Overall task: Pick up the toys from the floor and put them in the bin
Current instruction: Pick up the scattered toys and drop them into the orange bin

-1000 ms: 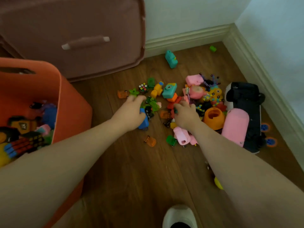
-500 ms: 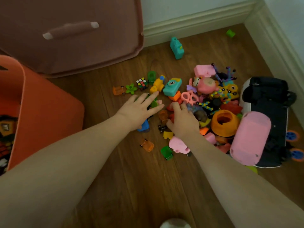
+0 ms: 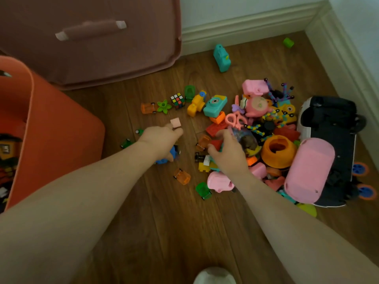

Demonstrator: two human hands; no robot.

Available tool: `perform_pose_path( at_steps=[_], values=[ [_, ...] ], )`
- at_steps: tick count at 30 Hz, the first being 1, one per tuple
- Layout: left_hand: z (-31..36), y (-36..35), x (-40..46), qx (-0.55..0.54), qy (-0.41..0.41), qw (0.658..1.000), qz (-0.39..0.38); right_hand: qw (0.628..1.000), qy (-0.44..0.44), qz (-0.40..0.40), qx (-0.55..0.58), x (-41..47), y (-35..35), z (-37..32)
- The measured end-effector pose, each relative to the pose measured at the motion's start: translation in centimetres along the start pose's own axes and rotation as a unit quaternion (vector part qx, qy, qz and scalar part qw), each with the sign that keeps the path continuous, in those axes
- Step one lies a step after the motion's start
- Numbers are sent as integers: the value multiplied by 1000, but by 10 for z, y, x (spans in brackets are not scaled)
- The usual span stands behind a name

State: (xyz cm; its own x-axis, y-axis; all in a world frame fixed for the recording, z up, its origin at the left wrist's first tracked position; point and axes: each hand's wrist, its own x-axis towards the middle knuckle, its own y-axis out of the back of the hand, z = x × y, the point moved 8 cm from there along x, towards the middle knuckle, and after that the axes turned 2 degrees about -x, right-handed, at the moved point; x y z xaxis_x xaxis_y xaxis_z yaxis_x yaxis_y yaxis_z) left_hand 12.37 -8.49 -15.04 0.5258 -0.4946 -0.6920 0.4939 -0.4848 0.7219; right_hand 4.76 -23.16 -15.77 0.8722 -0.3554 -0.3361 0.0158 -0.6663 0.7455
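Many small toys lie in a heap (image 3: pixel 256 128) on the wooden floor. My left hand (image 3: pixel 162 138) hovers left of the heap with its fingers curled, pinching a small pink block (image 3: pixel 175 122) at the fingertips. A blue toy (image 3: pixel 171 155) lies half hidden under that hand. My right hand (image 3: pixel 227 154) is at the heap's near left edge, fingers curled round a red toy piece (image 3: pixel 216 144), with a white and teal piece (image 3: pixel 207 160) by the thumb. The orange bin (image 3: pixel 61 140) stands on the left and several toys (image 3: pixel 6 148) lie inside it.
A dusty-pink box with a handle (image 3: pixel 92 37) stands behind the bin. A black and white toy car (image 3: pixel 332 140) and a big pink capsule (image 3: pixel 309 171) lie right, near the skirting board (image 3: pixel 348 58). Loose pieces: Rubik's cube (image 3: pixel 177 101), teal toy (image 3: pixel 221 58), orange car (image 3: pixel 182 176). My shoe (image 3: pixel 214 276) is below.
My left hand's fingers went from spread flat to curled, and the pink block now sits at their tips. Two small green toys now lie left of it. My right hand closed on the red piece.
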Motion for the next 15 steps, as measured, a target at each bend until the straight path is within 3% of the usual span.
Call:
perform_pose_path(
  at_steps=[4,7,10,15],
  values=[
    [-9,-4,-12,-136,46,989,31,999,-25,14,29,-6,8,2],
    [-13,-3,-29,-323,43,943,67,994,-44,22,96,-14,21,-8],
    [-9,7,-49,-500,12,861,88,965,-123,-9,231,-23,18,-16],
    [-20,38,-94,-720,-6,682,128,853,-216,-99,464,-44,3,-61]
  ],
)
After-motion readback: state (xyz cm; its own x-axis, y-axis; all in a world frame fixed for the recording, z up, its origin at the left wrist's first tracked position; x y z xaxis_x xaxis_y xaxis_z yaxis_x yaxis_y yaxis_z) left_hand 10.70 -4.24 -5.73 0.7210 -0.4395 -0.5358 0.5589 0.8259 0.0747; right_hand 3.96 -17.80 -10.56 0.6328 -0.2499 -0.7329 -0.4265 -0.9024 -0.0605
